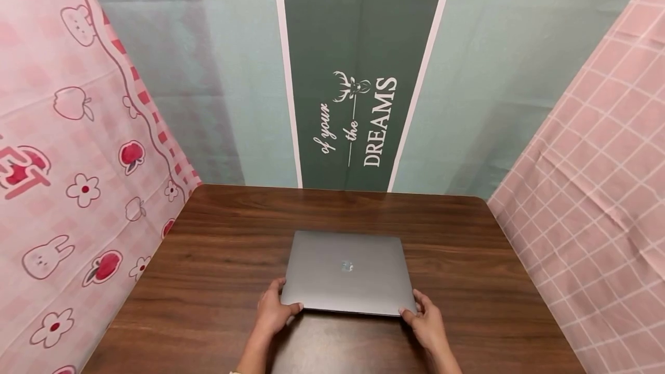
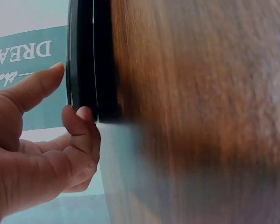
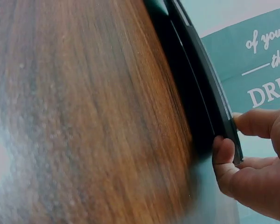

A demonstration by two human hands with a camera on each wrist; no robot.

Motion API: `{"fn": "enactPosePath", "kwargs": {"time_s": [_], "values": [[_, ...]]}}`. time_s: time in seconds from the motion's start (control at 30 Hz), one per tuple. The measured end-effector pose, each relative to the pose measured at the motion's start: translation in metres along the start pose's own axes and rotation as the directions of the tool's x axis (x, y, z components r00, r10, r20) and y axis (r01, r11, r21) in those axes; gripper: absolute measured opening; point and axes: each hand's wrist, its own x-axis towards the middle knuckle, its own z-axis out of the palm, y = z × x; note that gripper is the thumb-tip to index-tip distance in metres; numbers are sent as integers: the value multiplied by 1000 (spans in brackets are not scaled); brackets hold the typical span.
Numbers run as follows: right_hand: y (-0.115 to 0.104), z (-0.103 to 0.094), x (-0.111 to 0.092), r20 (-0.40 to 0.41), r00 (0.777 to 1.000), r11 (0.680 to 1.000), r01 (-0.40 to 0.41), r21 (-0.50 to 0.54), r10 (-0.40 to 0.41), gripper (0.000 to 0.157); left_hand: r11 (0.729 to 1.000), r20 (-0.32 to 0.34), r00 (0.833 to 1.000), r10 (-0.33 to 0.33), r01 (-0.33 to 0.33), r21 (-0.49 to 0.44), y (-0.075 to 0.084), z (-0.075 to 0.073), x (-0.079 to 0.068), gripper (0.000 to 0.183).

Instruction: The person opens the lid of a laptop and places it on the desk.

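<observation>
A closed grey laptop (image 1: 353,290) with a small shiny logo on its lid is over the middle of the wooden table. At its near left corner my left hand (image 1: 272,310) grips it, thumb on the front edge and fingers along the side. My right hand (image 1: 430,322) holds the near right corner the same way. In the left wrist view, curled fingertips (image 2: 77,122) meet the lower corner of the laptop's dark front edge. The right wrist view has thumb and fingertips (image 3: 224,150) pinching the other corner, with a dark band below the edge.
The brown wood-grain table (image 1: 218,258) has rounded far corners. Behind it hangs a green cloth (image 1: 343,27) with white lettering and a deer head. A pink patterned cloth (image 1: 104,189) borders the left side, and a pink checked cloth (image 1: 597,189) the right.
</observation>
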Motion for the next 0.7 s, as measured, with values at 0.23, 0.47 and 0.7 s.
{"fn": "enactPosePath", "kwargs": {"time_s": [0.23,0.47,0.7], "values": [[0,1,-2,-41,999,983,14,-182,-21,60,998,28,999,22,-23,61,-2,0,-1,70],[-3,7,-5,-78,994,929,39,-369,-73,58,996,39,999,28,-31,83,-1,-2,1,68],[-4,13,-7,-116,986,907,64,-416,-122,57,994,37,999,37,-41,105,-5,1,3,66]]}}
